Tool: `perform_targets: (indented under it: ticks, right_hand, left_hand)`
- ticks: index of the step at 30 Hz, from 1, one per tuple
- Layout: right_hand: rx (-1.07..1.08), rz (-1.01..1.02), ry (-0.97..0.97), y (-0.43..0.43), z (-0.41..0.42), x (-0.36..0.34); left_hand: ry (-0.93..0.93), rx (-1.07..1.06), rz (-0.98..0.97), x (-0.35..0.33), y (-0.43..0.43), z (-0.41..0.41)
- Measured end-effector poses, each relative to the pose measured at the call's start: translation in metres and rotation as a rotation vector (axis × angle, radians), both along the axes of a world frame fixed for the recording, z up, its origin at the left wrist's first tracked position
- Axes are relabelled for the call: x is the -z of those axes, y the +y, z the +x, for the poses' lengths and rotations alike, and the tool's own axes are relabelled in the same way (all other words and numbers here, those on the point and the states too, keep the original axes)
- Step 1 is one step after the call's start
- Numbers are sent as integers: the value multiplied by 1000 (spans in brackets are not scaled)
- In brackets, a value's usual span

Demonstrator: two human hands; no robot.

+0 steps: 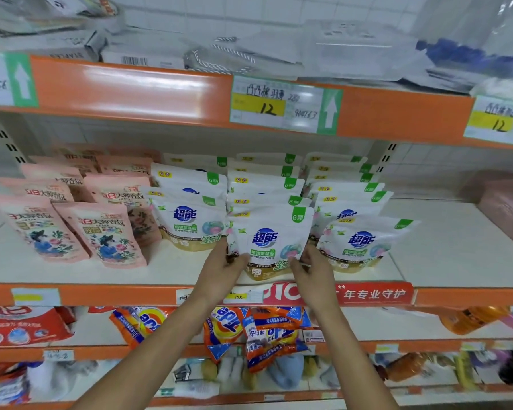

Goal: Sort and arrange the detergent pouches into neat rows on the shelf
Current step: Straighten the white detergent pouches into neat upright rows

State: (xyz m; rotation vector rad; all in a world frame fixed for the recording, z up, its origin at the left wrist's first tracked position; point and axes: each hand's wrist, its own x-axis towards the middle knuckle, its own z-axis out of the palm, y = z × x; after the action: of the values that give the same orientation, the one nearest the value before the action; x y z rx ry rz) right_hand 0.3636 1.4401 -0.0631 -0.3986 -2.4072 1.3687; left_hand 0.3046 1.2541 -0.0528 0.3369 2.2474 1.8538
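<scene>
The white plastic detergent pouches (264, 176) in the back rows show only their top strips; the rest is hidden by the pouches standing before them. The lower corners of the front middle white detergent pouch (268, 241) are covered by the left hand (222, 272) and the right hand (311, 276). The pale wrapped goods (353, 51) on the orange-edged top shelf (131, 84) are too blurred to tell, and the pink box (507, 208) is cut off by the right edge.

Your orange-edged shelf (172, 269), mid-frame, carries pink pouches (107, 232) at left and three rows of standing white detergent pouches (190, 220) at centre.
</scene>
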Motion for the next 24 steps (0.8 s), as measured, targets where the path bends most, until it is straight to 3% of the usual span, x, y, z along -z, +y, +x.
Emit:
perform_targets:
  ticks: [14,24]
  right_hand:
    - [-49,-88,-43,-1,5,-10]
    - [475,35,303,90,74,-16]
  left_hand:
    - [-62,-3,15,2,-2,-3]
    - [-56,0,38,2,-4,0]
